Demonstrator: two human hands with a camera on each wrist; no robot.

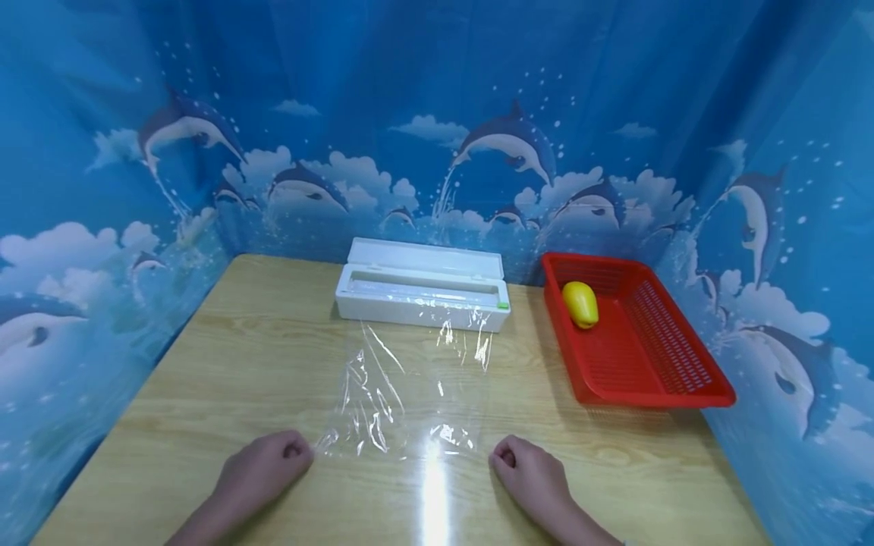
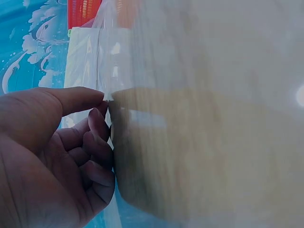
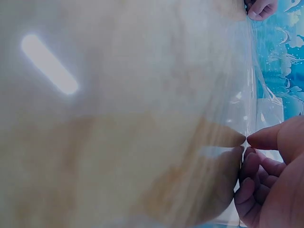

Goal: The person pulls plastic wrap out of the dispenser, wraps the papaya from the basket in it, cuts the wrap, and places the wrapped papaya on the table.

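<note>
A sheet of clear plastic wrap (image 1: 410,394) stretches from the white wrap dispenser box (image 1: 423,307) toward me, low over the wooden table. At its near left corner my left hand (image 1: 269,466) pinches the film between thumb and curled fingers. My right hand (image 1: 532,478) pinches the near right corner the same way. In the left wrist view, the thumb and fingertips of the left hand (image 2: 66,142) meet at the film's edge. The right wrist view shows the right hand (image 3: 270,171) gripping the edge likewise. The dispenser's lid (image 1: 426,258) stands raised at the back.
To the right stands a red plastic basket (image 1: 655,398) with slotted sides, holding a yellow mango-like fruit (image 1: 580,305). A small green piece (image 1: 503,305) sits at the dispenser's right end. Blue dolphin-print curtains (image 1: 410,114) enclose the wooden table (image 1: 239,341) at the back and sides.
</note>
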